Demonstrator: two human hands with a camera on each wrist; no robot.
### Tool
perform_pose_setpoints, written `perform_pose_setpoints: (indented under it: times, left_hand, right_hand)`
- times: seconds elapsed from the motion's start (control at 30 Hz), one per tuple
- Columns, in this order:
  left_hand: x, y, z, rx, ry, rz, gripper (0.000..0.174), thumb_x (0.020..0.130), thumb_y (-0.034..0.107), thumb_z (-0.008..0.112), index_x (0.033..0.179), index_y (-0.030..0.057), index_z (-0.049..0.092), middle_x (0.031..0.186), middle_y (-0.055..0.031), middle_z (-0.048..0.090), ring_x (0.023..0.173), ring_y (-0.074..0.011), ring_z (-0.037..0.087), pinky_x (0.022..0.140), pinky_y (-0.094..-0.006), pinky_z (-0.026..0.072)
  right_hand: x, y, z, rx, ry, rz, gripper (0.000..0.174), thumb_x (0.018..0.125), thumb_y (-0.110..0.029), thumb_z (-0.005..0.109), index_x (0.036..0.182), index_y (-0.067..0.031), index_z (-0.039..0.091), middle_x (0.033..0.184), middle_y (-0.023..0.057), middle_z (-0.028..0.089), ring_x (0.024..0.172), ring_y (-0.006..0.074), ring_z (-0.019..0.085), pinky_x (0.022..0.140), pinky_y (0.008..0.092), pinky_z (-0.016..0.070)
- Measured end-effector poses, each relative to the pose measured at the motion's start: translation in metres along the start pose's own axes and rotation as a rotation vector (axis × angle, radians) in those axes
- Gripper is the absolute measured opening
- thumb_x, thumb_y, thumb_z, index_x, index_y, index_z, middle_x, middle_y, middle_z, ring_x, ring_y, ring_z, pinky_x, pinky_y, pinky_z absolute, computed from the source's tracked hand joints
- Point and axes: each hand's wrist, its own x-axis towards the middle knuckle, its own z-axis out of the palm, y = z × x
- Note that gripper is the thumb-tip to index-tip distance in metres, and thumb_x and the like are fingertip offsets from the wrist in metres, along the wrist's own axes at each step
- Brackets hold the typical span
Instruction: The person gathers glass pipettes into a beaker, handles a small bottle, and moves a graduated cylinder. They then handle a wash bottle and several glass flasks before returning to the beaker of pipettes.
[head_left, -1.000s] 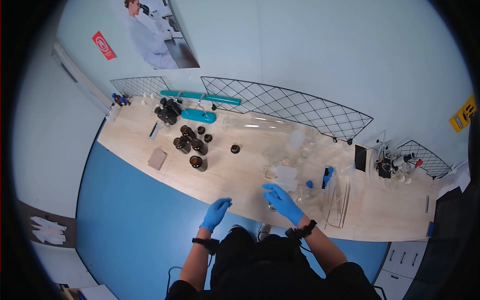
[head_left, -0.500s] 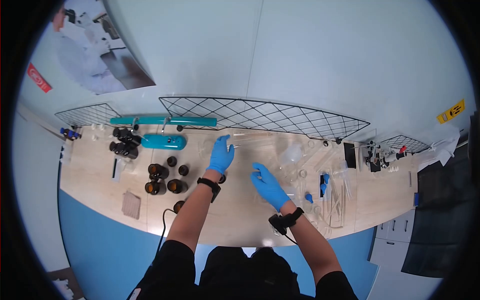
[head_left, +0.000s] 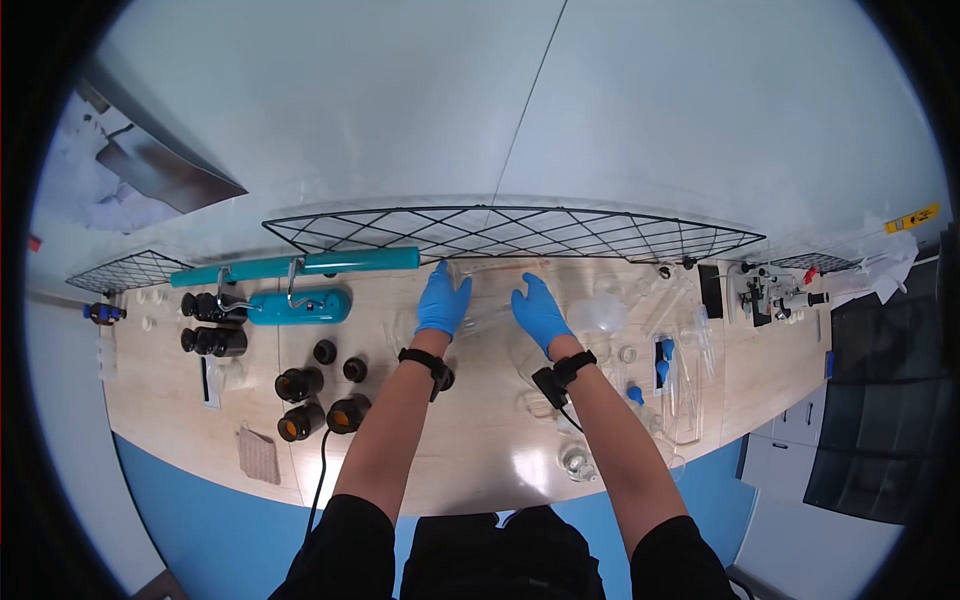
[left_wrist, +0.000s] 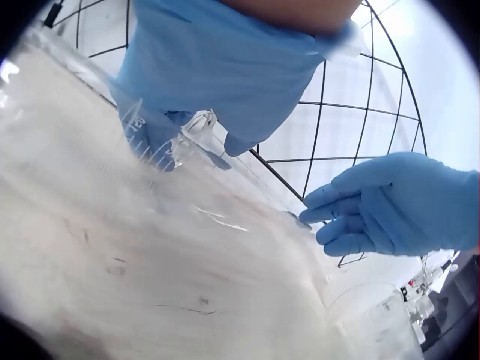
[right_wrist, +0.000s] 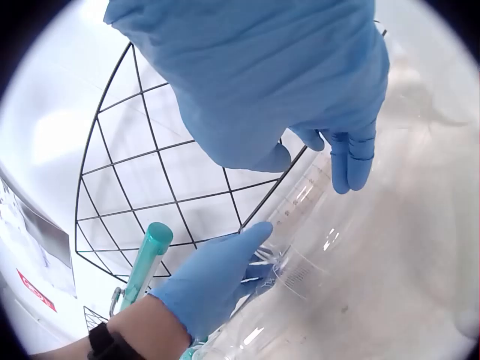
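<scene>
My left hand [head_left: 440, 303], in a blue glove, reaches to the back of the bench, where clear graduated cylinders lie near the wire grid. In the left wrist view its fingers curl round the lipped end of a graduated cylinder [left_wrist: 201, 124]; the thumb lies on the near side, and some fingers show through the clear wall. My gloved right hand [head_left: 541, 312] hovers to the right with loosely bent fingers, holding nothing. Below its fingertips in the right wrist view another clear tube with scale marks [right_wrist: 301, 196] lies along the grid.
Brown bottles [head_left: 300, 385] and black caps [head_left: 325, 351] stand on the left. Behind them lies a teal clamp stand [head_left: 300, 307]. A black wire grid [head_left: 560, 232] lines the wall. Clear glassware [head_left: 578, 462] and blue rubber bulbs [head_left: 663, 370] lie on the right.
Both hands have moved from the bench's front edge to its back. The left hand has come round the end of a cylinder. The head view has shifted toward the bench.
</scene>
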Motion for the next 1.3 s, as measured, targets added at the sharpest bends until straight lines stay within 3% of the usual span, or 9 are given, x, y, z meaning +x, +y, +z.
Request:
perform_pose_setpoints:
  times: [0.2,0.4,0.47,0.7,0.87,1.0,1.1,1.17,1.3]
  left_hand:
    - [0.008,-0.004,0.014,-0.106,0.136,0.194,0.063,0.082,0.031,0.069,0.132,-0.0005,0.047,0.106,-0.0222,0.062,0.095,-0.0366,0.062,0.085,-0.0412,0.0504]
    - [0.011,-0.008,-0.008,-0.150,-0.085,0.093,0.062,0.078,0.031,0.074,0.127,-0.0014,0.055,0.108,-0.0201,0.064,0.093,-0.0307,0.064,0.083,-0.0384,0.0518]
    - [0.005,-0.013,-0.015,-0.126,-0.112,0.063,0.062,0.076,0.031,0.076,0.125,-0.0026,0.058,0.109,-0.0194,0.066,0.094,-0.0284,0.066,0.084,-0.0366,0.0523]
    - [-0.020,-0.016,-0.056,-0.306,-0.038,0.009,0.060,0.077,0.028,0.076,0.124,-0.0039,0.057,0.108,-0.0184,0.068,0.092,-0.0249,0.067,0.082,-0.0329,0.0529]
    - [-0.051,-0.016,-0.082,-0.454,-0.021,0.036,0.055,0.082,0.024,0.073,0.126,-0.0049,0.056,0.102,-0.0115,0.069,0.088,-0.0140,0.065,0.078,-0.0289,0.0519]
    - [-0.088,-0.013,-0.105,-0.506,-0.145,0.014,0.055,0.086,0.026,0.069,0.129,-0.0056,0.054,0.108,-0.0133,0.067,0.095,-0.0163,0.064,0.082,-0.0291,0.0505]
    - [-0.127,-0.009,-0.117,-0.632,-0.139,0.024,0.048,0.090,0.021,0.064,0.131,-0.0017,0.053,0.111,-0.0104,0.065,0.094,-0.0134,0.063,0.082,-0.0268,0.0513]
    - [-0.156,0.004,-0.135,-1.026,-0.386,-0.187,0.052,0.094,0.020,0.058,0.140,0.0016,0.043,0.117,-0.0136,0.061,0.103,-0.0211,0.063,0.088,-0.0308,0.0518]
    - [-0.212,0.040,-0.160,-1.194,-0.665,-0.241,0.053,0.097,0.019,0.053,0.146,0.0061,0.035,0.122,-0.0137,0.056,0.116,-0.0282,0.058,0.094,-0.0370,0.0506]
  right_hand:
    - [-0.009,0.006,0.001,0.056,-0.011,0.052,0.054,0.089,-0.021,0.055,0.134,0.0067,0.043,0.137,0.0289,0.045,0.123,0.0396,0.049,0.103,0.0400,0.0403]
    - [0.008,0.029,0.015,0.211,0.087,0.150,0.055,0.089,-0.020,0.058,0.135,0.0056,0.041,0.129,0.0233,0.052,0.095,0.0308,0.064,0.085,0.0369,0.0509]
    - [0.007,0.027,0.013,0.576,0.134,0.258,0.060,0.091,-0.019,0.057,0.140,0.0060,0.033,0.128,0.0196,0.052,0.083,0.0243,0.065,0.074,0.0348,0.0540]
    - [0.009,0.013,0.007,0.788,0.192,0.384,0.064,0.092,-0.021,0.058,0.142,0.0039,0.025,0.126,0.0185,0.049,0.087,0.0254,0.065,0.071,0.0345,0.0566]
    - [0.001,-0.010,-0.003,1.022,0.342,0.233,0.057,0.093,-0.021,0.059,0.139,-0.0027,0.030,0.126,0.0180,0.051,0.097,0.0229,0.063,0.076,0.0328,0.0551]
    - [-0.031,-0.062,-0.024,1.086,0.404,0.120,0.049,0.095,-0.021,0.058,0.134,-0.0044,0.036,0.117,0.0146,0.057,0.099,0.0250,0.063,0.083,0.0370,0.0548]
    - [-0.072,-0.099,-0.049,1.100,0.344,-0.143,0.044,0.098,-0.018,0.053,0.137,-0.0075,0.035,0.120,0.0151,0.058,0.101,0.0249,0.063,0.085,0.0378,0.0545]
    - [-0.109,-0.124,-0.070,0.996,0.288,-0.279,0.041,0.101,-0.016,0.048,0.139,-0.0086,0.034,0.120,0.0161,0.058,0.103,0.0243,0.063,0.086,0.0380,0.0540]
    - [-0.180,-0.145,-0.102,0.933,0.316,-0.433,0.043,0.101,-0.013,0.046,0.141,-0.0048,0.032,0.117,0.0149,0.059,0.099,0.0200,0.063,0.090,0.0344,0.0520]
